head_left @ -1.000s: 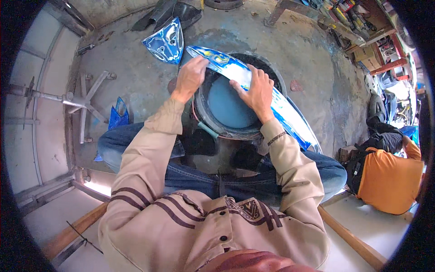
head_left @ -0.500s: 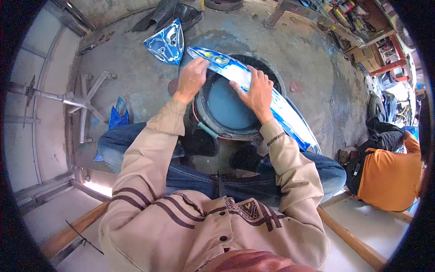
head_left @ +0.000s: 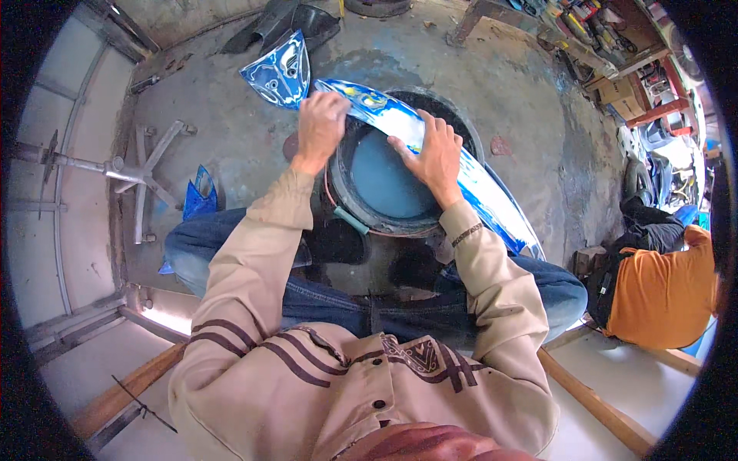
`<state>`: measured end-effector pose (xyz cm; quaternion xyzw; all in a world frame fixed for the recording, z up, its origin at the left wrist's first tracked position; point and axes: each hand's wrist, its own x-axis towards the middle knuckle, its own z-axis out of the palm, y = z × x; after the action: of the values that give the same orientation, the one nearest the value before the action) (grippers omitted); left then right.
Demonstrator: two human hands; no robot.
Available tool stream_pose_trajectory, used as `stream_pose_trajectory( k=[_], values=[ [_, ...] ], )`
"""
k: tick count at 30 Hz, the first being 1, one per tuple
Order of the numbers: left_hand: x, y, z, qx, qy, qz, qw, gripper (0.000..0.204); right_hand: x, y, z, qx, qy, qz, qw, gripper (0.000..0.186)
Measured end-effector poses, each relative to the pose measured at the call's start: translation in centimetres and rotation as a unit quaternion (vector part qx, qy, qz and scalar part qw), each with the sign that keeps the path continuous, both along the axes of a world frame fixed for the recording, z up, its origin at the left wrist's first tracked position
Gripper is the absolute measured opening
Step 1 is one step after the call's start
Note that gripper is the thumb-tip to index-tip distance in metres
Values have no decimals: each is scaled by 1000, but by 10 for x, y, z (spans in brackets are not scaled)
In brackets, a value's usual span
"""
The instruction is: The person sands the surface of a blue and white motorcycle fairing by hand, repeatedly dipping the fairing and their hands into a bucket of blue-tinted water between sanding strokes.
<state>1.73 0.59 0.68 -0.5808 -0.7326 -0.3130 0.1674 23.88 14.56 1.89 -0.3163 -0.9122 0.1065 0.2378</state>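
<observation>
A long, curved blue-and-white body panel [head_left: 484,188] slants across the top of a round black tub [head_left: 336,170] of cloudy, bluish water. My right hand [head_left: 437,157] grips it about midway, thumb on the near side and fingers over the far edge. At the panel's upper left end is my left hand [head_left: 320,129], its fingers curled and pressed together against the near edge. Whatever is under those fingers, if anything, is hidden. Just beyond my left hand lies a pointed blue-and-white panel [head_left: 281,73] with small round holes.
A smaller blue piece [head_left: 201,196] lies by my left knee. Farther left stands a metal stand with splayed legs [head_left: 144,175]. Black parts [head_left: 280,29] rest at the back. A person in an orange shirt [head_left: 653,296] is at the right, below cluttered shelves [head_left: 607,46].
My left hand has slid slightly left along the panel's end. My right hand and the long panel have barely moved. The person in orange has shifted a little.
</observation>
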Motion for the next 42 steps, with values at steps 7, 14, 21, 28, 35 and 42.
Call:
stream_pose_trajectory(
  k=[7,14,21,28,35,42],
  values=[
    [1,5,0,23,20,-19,999,16,1,2,0,-2,2,-2,1000,92],
    [3,9,-9,49,-41,-45,997,18,0,3,-1,1,6,2,1000,92],
    [-2,5,-14,49,-53,-40,997,17,-3,1,1,-7,12,8,1000,91],
    [-6,-4,-13,46,-48,-72,995,17,-1,1,3,-4,9,1,1000,91],
    [-11,-2,-18,45,-78,-20,996,18,-3,-1,0,2,7,3,1000,91],
    [-20,0,-15,19,-102,0,995,19,-5,0,2,8,10,3,1000,89]
  ],
)
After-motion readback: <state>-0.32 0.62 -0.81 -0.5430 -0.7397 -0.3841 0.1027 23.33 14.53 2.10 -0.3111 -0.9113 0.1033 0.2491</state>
